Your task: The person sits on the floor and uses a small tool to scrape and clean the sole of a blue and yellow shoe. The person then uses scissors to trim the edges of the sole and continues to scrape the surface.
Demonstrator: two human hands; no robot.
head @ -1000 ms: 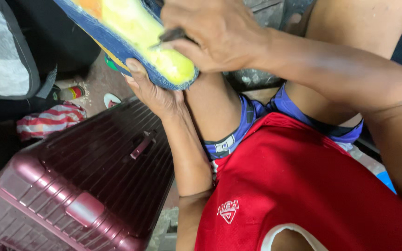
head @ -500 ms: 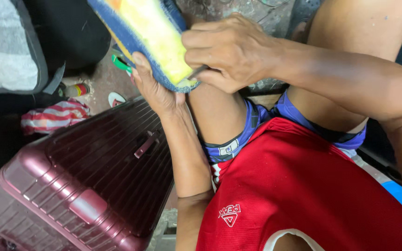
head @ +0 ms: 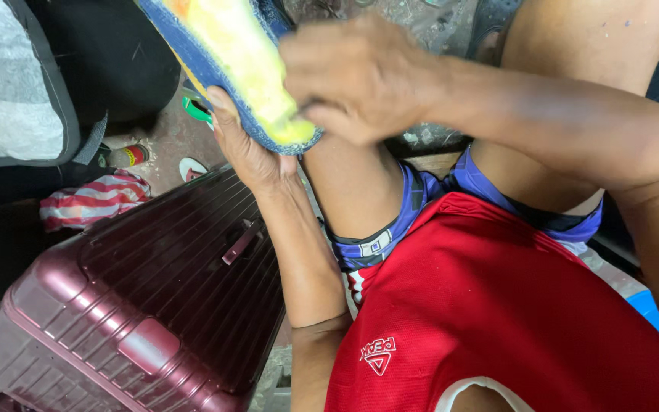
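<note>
The left hand (head: 249,156) cups the underside of a blue-edged shoe sole with a yellow inner face (head: 230,65), its fingers closed around the near edge, holding it up above the bare knee (head: 352,191). The right hand (head: 360,76) presses on the yellow face near the sole's lower tip, fingers curled tight as if pinching something too hidden to make out. Just beside the left forearm lies a dark red ribbed hard-shell suitcase (head: 146,305) on the floor, with a red-and-white striped cloth (head: 89,200) beyond its far corner.
</note>
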